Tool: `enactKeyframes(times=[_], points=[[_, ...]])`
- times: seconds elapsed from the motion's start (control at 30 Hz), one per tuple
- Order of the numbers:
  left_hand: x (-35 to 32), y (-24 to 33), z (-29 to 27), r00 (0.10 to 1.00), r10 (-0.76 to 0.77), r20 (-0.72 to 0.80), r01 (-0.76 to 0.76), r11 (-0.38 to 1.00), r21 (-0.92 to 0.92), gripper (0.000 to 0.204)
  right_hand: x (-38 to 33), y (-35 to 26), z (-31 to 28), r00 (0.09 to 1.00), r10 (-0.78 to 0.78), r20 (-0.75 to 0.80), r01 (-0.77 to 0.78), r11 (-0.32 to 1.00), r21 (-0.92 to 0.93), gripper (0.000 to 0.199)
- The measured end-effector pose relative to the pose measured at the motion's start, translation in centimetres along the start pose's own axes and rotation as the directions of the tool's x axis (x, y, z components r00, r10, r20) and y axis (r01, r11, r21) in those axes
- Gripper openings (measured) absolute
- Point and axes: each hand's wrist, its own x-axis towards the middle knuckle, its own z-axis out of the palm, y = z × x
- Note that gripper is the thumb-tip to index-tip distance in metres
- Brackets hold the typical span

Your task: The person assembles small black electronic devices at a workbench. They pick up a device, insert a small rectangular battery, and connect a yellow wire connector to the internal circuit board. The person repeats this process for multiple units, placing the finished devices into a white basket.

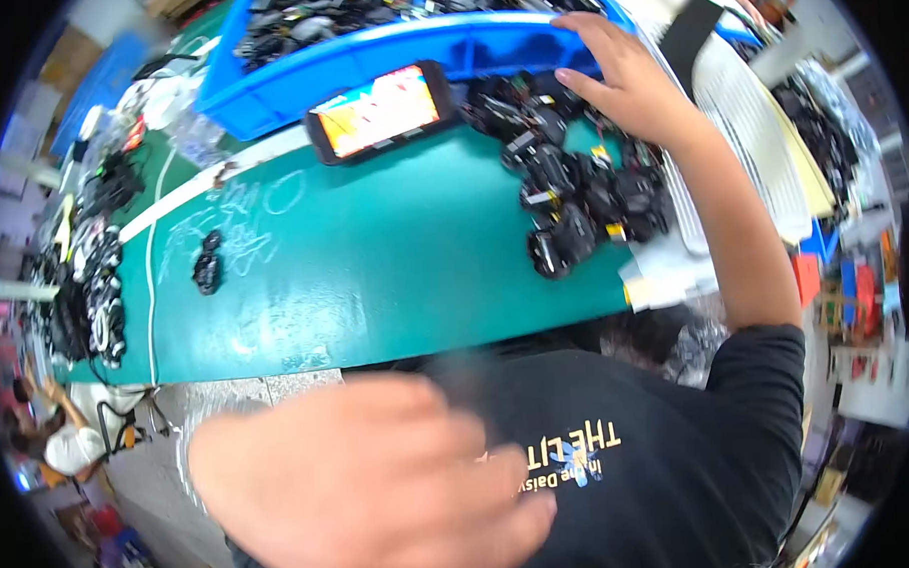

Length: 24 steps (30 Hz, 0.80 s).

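Observation:
My right hand (636, 80) reaches to the near wall of a blue bin (366, 49), its fingers spread and holding nothing that I can see. Below and beside it, a heap of small black bundles (561, 185), seemingly coiled cables with yellow and white tags, lies on the green table (373, 257). Large and blurred, my left hand (371, 477) is raised close to the camera in front of my dark shirt. Motion smears its fingers, so any hold is unclear. One lone black bundle (207, 263) rests on the table's left part.
Many dark pieces (315, 18) fill the bin. A phone (378, 111) with a lit screen leans by the bin's wall. A white cable (152, 285) crosses the left side, near piled cords (99, 286). White ridged sheets (740, 139) lie at right. Another person (74, 437) sits far left.

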Motion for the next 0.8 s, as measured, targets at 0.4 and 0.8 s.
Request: enactKeyframes(times=[0.4, 0.8], points=[[4.6, 6.2, 6.1, 0.948, 0.006, -0.317, 0.055, 0.981, 0.184, 0.018, -11.6, -9.6, 0.0, 0.953, 0.224, 0.202, -0.246, 0.965, 0.092, 0.073], [13.3, 10.3, 5.6, 0.972, 0.160, -0.169, -0.139, 0.982, 0.130, 0.022, -13.0, -12.6, 5.5, 0.988, 0.153, -0.032, -0.147, 0.979, 0.144, 0.053]])
